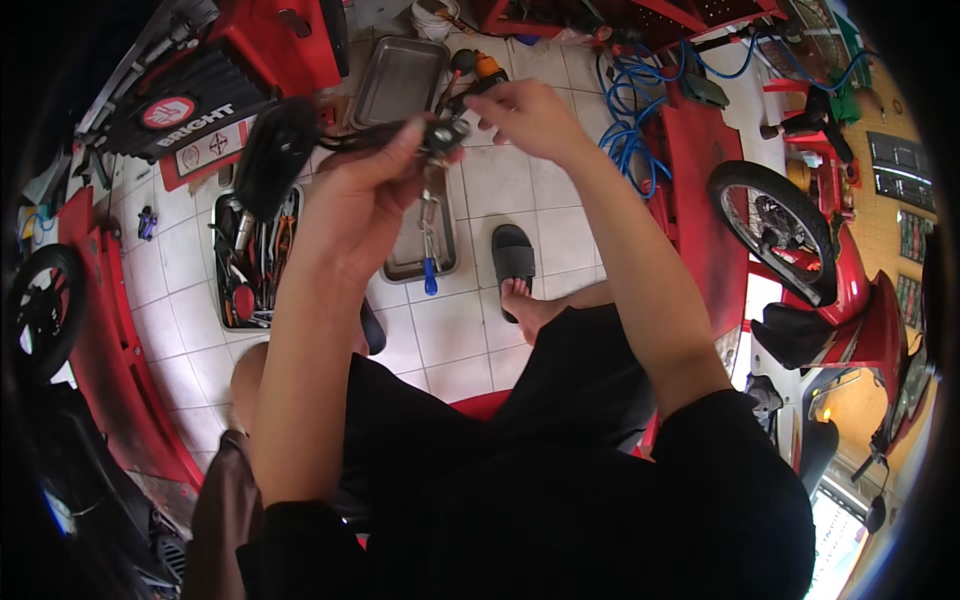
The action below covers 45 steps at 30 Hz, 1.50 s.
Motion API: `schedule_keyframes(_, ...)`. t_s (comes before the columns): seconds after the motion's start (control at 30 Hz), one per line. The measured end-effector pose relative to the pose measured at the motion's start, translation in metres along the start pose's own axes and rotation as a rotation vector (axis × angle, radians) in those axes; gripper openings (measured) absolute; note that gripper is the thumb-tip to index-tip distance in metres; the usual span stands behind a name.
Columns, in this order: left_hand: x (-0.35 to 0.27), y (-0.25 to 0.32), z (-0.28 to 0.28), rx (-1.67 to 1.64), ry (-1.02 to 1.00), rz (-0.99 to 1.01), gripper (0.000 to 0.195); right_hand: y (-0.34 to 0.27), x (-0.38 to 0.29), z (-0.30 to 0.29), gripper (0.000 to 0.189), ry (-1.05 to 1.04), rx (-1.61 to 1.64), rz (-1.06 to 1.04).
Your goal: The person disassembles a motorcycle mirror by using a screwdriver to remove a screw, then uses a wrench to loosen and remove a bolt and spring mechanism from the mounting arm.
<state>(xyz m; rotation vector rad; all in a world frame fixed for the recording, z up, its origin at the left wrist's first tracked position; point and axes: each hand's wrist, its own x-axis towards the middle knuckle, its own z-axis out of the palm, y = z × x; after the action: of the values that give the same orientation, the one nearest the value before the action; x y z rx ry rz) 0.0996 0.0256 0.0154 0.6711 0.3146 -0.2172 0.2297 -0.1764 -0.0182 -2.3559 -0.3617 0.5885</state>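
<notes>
My left hand grips a dark motorcycle handlebar control assembly with a metal clamp end. A black rear-view mirror joins it by a dark stem at the left. Close to the part's right end is my right hand, its fingers bent and thumb near the fingertips; blur hides whether anything small lies between them. Beneath the hands, a metal tray on the tiled floor holds a blue-handled tool.
To the left lies a tray of hand tools. An emptied-looking metal tray stands ahead. Blue air hose is coiled at the right, beside a red lift ramp and a motorcycle wheel. Another person is at the far right.
</notes>
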Motion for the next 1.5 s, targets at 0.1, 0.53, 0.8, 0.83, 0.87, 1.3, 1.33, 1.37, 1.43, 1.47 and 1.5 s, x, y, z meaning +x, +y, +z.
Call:
schedule_keyframes(0.1,0.002,0.016,-0.010,0.068,0.129,0.218,0.027,0.066,0.020,0.078,0.037,-0.048,-0.106,-0.037)
schedule_keyframes(0.53,0.001,0.046,-0.023,-0.310,0.365,0.368,0.029,0.240,-0.021,0.357,0.030,-0.415,-0.373,0.406)
schedule_keyframes(0.8,0.003,0.057,-0.033,-0.310,0.449,0.420,0.030,0.188,0.031,0.354,0.031,-0.218,-0.440,0.449)
schedule_keyframes(0.83,0.002,0.057,-0.031,-0.298,0.504,0.408,0.030,0.189,0.037,0.356,0.031,-0.221,-0.432,0.436)
schedule_keyframes(0.87,-0.003,0.056,-0.032,-0.377,0.440,0.366,0.031,0.189,0.042,0.357,0.029,-0.248,-0.421,0.454)
schedule_keyframes(1.3,0.002,0.024,-0.005,-0.061,0.497,0.334,0.028,0.198,0.063,0.358,0.027,-0.239,-0.391,0.510)
schedule_keyframes(1.33,0.003,0.021,-0.003,-0.063,0.498,0.301,0.029,0.201,0.061,0.355,0.029,-0.198,-0.391,0.483)
schedule_keyframes(1.37,0.004,0.020,0.001,-0.059,0.487,0.292,0.029,0.203,0.060,0.354,0.029,-0.190,-0.386,0.494)
schedule_keyframes(1.43,-0.004,0.020,0.001,-0.096,0.400,0.367,0.030,0.162,0.051,0.341,0.033,-0.193,-0.267,0.477)
schedule_keyframes(1.47,-0.004,0.019,0.003,-0.112,0.392,0.369,0.030,0.147,0.043,0.327,0.036,-0.118,-0.156,0.467)
schedule_keyframes(1.5,0.001,0.016,0.010,-0.091,0.397,0.353,0.031,0.156,0.046,0.316,0.034,-0.067,-0.101,0.468)
